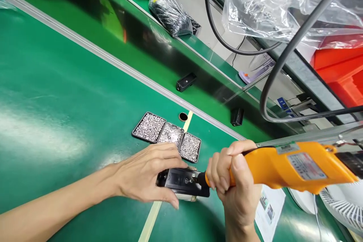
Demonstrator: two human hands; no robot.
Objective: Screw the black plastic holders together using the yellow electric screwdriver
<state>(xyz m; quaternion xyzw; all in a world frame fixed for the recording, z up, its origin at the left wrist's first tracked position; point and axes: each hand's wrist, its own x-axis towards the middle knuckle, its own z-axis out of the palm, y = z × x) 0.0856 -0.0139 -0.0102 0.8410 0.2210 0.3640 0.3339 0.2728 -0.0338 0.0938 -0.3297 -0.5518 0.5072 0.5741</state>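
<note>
My right hand (234,176) is wrapped round the front of an orange electric screwdriver (272,164). Its dark nose points left, with the tip at a small metal fastener on a black plastic housing (181,181). From the left, my left hand (150,170) grips this housing, thumb on the near side and fingers over the far side. Under the housing sits a pale block or fixture, mostly hidden. Just beyond my left hand lie three shallow black trays of small metal parts: a left tray (149,126), a middle tray (171,135) and a right tray (190,146).
A round black-topped piece (183,117) lies near yellow tape (151,221). Behind a metal rail, a belt carries two black housings (186,82) (237,117). A thick grey cable (286,51) loops at upper right. A printed sheet (269,211) and white fan parts (344,204) are at right.
</note>
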